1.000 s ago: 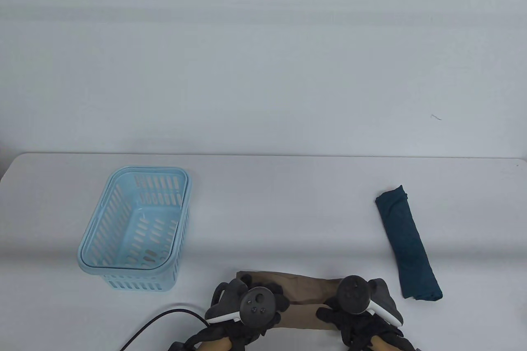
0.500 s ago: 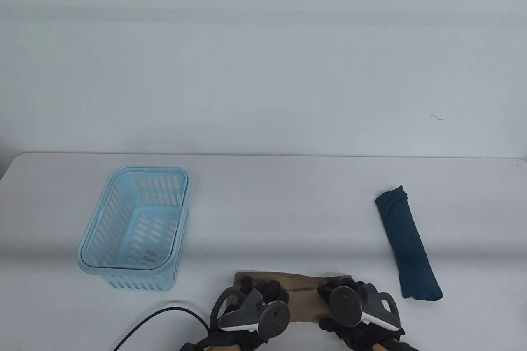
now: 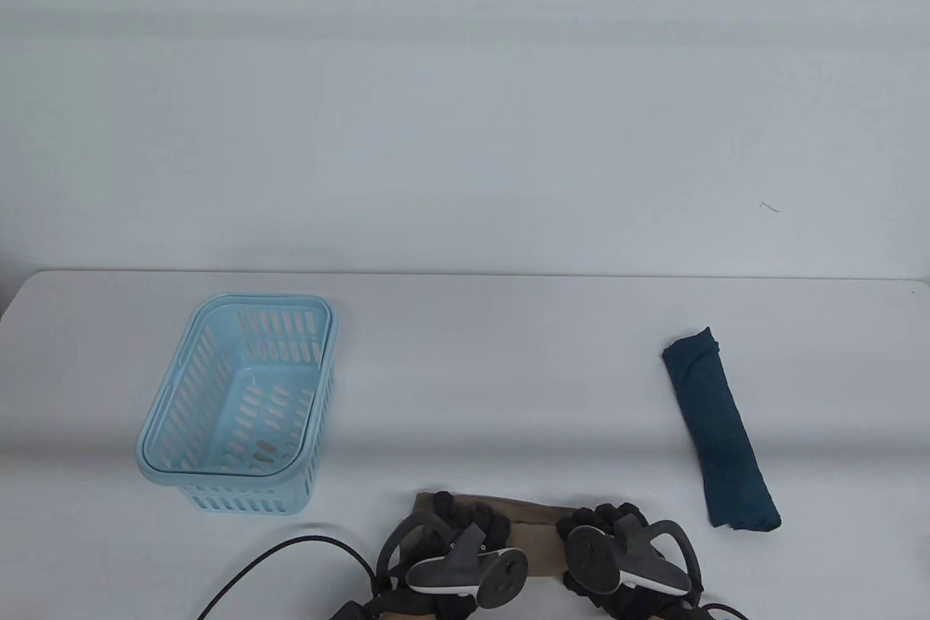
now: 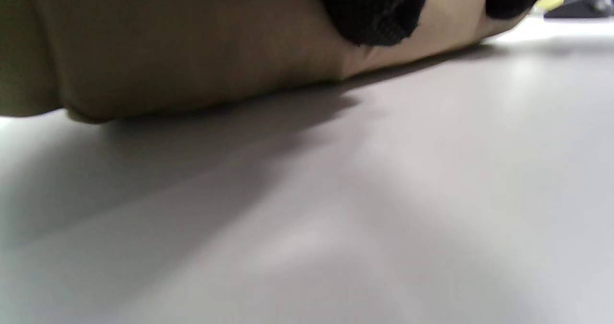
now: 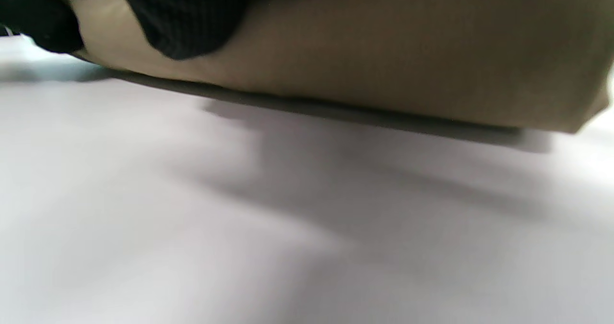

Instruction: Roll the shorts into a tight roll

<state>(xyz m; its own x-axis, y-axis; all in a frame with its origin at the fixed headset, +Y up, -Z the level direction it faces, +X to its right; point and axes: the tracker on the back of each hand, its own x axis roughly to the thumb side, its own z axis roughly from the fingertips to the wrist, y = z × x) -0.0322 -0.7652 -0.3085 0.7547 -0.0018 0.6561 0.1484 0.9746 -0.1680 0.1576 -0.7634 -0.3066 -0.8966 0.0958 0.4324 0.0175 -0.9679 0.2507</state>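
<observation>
shorts (image 3: pixel 534 529): tan, bottom centre of the frame, on the table (image 3: pixel 508 358)
left hand (image 3: pixel 458 540): fingers curled over shorts
right hand (image 3: pixel 617 540): likewise gripping them
writing: none readable - basket (image 3: pixel 182 387) plain

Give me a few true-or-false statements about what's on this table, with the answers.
1. Both hands rest on the tan shorts. True: left hand, right hand.
2. The blue basket holds a rolled garment. False: nothing shows inside it.
3. A dark teal roll lies on the table's right side. True.
4. The teal roll touches the shorts. False: bare table separates them.
5. The basket stands right of the hands. False: it stands to their left.
</observation>
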